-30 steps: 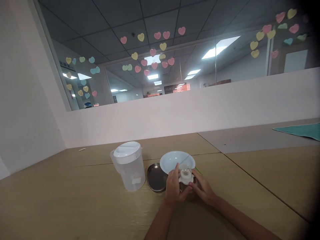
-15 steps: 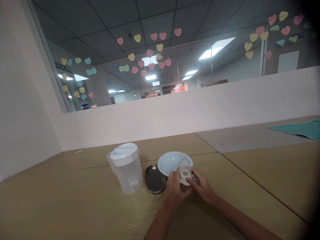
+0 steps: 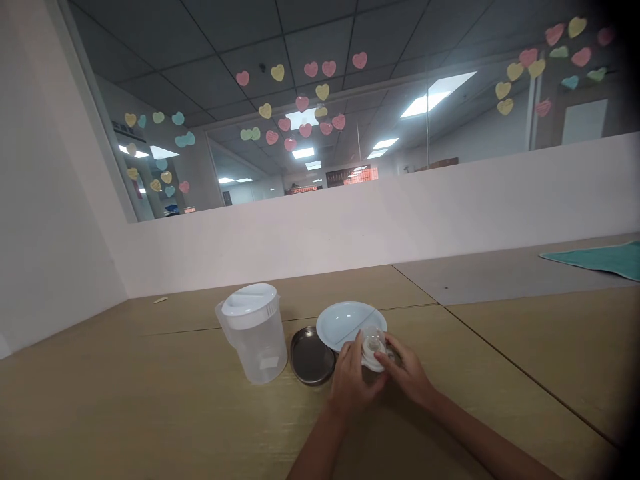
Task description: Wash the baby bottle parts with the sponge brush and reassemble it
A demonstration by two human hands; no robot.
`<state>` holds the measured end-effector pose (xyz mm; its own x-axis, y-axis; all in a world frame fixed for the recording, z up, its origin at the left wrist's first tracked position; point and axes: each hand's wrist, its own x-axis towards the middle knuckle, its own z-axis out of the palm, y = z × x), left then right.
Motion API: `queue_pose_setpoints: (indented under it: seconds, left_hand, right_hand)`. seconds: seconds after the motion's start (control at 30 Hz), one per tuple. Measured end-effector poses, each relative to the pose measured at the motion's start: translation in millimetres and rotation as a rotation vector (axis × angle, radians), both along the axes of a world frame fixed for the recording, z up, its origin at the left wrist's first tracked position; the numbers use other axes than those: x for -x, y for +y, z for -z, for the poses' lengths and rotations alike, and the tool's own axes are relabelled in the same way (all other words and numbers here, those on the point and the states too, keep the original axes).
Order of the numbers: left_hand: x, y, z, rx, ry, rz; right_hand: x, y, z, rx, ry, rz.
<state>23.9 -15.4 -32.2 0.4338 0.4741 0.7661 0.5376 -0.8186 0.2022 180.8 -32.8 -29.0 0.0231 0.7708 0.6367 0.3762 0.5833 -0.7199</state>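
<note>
Both hands close around a small white round piece with a clear dome cap (image 3: 373,341), which looks like the top of a baby bottle; a small loop shows at its right side. My left hand (image 3: 351,377) grips its left side, fingers wrapped and thumb beneath. On the right side, my right hand (image 3: 407,375) holds it with thumb and fingers. Just behind the hands sits a white bowl (image 3: 336,324) with a thin line across it, partly covered by the held piece. A dark metal dish (image 3: 311,359) lies left of my left hand.
Left of the dish stands a clear plastic pitcher (image 3: 263,353) with a white lid and a handle on its left. A teal cloth (image 3: 605,259) lies at the far right of the wooden table (image 3: 150,400). A white wall (image 3: 300,240) with a window rises behind.
The view has shifted slightly. Both hands keep hold of the white piece, which has tilted or turned a little between the fingers. The pitcher, dish and bowl stay in place.
</note>
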Motion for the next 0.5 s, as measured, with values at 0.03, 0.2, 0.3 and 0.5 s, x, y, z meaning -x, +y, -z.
queue_pose_setpoints:
  seconds: [0.03, 0.2, 0.3, 0.5]
  left_hand:
    - [0.2, -0.7, -0.5, 0.007, 0.000, -0.003]
    - [-1.3, -2.3, -3.3, 0.000, -0.025, -0.024]
    - [-2.6, -2.4, -4.0, -0.021, -0.007, -0.018]
    - [-1.3, -2.3, -4.2, -0.027, -0.011, -0.002]
  right_hand:
    - [-0.3, 0.5, 1.6, -0.024, -0.026, 0.032]
    - [-2.1, 2.9, 9.2, -0.221, -0.159, 0.133]
    - [-3.4, 1.8, 10.2, -0.325, -0.188, 0.183]
    - [-7.3, 0.2, 19.0, -0.632, -0.173, 0.246]
